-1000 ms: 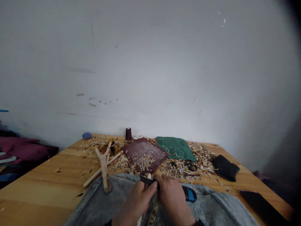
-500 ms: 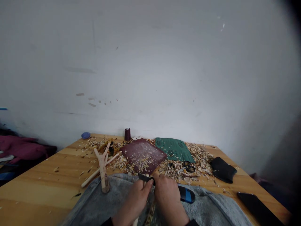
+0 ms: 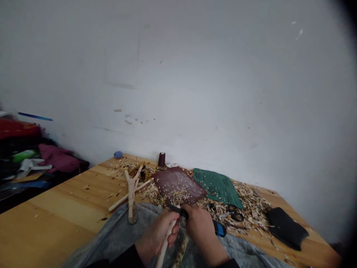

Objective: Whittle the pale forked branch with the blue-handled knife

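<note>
My right hand [image 3: 201,229] is closed around the black and blue handle of a knife [image 3: 220,228], whose dark blade points left. The blade lies over the top of my left hand [image 3: 160,231], by the thumb. My left hand's fingers wrap a pale, peeled wooden stick [image 3: 164,246] that runs down toward me. Between my wrists a second stick with mottled bark [image 3: 181,250] shows; whether the two sticks join is hidden. A grey cloth [image 3: 117,234] lies under my forearms.
Left of my hands lies a forked wooden piece [image 3: 132,197] across a thin peeled stick [image 3: 118,203]. Wood shavings surround a maroon sheet [image 3: 178,182], a green cloth [image 3: 219,184] and scissors [image 3: 235,216]. A thread spool [image 3: 161,159] stands by the wall; a black flat piece [image 3: 287,227] lies right.
The view has turned left, so the table's things sit further right and more clutter shows at left. My left hand has rolled, baring the peeled stick. The phone has left the view.
</note>
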Available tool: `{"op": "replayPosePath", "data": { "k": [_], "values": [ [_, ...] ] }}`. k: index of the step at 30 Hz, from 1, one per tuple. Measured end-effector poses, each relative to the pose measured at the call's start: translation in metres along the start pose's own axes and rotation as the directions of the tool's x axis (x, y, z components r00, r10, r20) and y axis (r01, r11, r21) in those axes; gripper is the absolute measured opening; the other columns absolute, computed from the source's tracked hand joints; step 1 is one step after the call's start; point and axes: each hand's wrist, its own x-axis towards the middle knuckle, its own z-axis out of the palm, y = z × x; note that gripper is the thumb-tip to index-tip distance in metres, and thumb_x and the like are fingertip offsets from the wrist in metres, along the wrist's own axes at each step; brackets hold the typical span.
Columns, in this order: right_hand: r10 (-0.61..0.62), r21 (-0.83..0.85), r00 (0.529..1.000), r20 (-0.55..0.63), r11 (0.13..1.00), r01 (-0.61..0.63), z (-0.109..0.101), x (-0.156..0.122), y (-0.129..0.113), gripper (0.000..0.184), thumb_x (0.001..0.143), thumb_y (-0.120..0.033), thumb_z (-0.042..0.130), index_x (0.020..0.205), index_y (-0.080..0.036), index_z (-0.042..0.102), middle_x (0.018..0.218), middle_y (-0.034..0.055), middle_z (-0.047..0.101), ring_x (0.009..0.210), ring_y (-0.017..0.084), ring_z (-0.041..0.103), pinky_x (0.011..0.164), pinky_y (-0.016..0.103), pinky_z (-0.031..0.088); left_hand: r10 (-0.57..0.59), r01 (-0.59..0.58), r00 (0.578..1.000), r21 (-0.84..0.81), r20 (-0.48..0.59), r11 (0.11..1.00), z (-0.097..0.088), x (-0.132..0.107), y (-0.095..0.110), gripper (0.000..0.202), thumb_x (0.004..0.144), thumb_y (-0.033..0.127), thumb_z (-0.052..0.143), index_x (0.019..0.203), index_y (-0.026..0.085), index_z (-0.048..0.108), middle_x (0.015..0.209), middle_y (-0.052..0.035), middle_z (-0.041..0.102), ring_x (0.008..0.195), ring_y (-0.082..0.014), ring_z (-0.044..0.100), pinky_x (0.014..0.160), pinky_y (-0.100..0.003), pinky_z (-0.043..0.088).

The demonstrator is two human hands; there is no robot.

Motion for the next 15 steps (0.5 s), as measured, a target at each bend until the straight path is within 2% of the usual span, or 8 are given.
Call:
{"op": "replayPosePath", "data": {
  "k": [4,7,11,15],
  "values": [
    [-0.008,0.025,0.999,-0.047,1.000,0.009,0.000,-0.008,0.004,0.035,0.083,-0.010,0.048,0.107,-0.028,0.065,0.092,0.0035,0.071,0.083,0.016,0.066,0.067,0.022,0.038,0.029,-0.009,0.990,-0.143,0.139,0.990,0.001,-0.007,0.009,0.017,0.070,0.032,0.058,0.071,0.021,0.044,0.053,0.0077,0.046,0.034,-0.0048,0.033,0.032,-0.018,0.025],
    [-0.016,0.018,0.999,-0.049,1.000,0.017,-0.002,-0.012,0.004,0.033,0.085,-0.012,0.048,0.108,-0.028,0.065,0.092,0.0037,0.070,0.080,0.016,0.065,0.064,0.022,0.038,0.060,-0.029,0.974,-0.143,0.217,0.989,0.003,-0.012,0.011,0.019,0.070,0.032,0.059,0.067,0.020,0.045,0.053,0.0075,0.044,0.035,-0.0033,0.030,0.032,-0.017,0.022],
    [-0.036,0.029,0.997,-0.065,0.999,0.038,-0.003,-0.013,0.002,0.030,0.085,-0.013,0.048,0.105,-0.028,0.065,0.092,0.0035,0.070,0.081,0.016,0.065,0.064,0.023,0.038,0.076,-0.066,0.978,-0.056,0.194,0.996,0.005,-0.015,0.009,0.024,0.068,0.032,0.062,0.064,0.021,0.040,0.048,0.0099,0.037,0.034,-0.0029,0.025,0.032,-0.017,0.016],
    [-0.034,0.022,0.997,-0.068,0.999,0.035,0.000,-0.012,0.002,0.028,0.086,-0.015,0.049,0.104,-0.027,0.065,0.092,0.0035,0.070,0.080,0.017,0.066,0.063,0.024,0.039,0.112,-0.122,0.983,0.059,0.145,0.991,0.007,-0.018,0.006,0.030,0.074,0.038,0.061,0.065,0.022,0.038,0.047,0.0117,0.035,0.034,-0.0022,0.024,0.034,-0.017,0.017]
  ]
}}
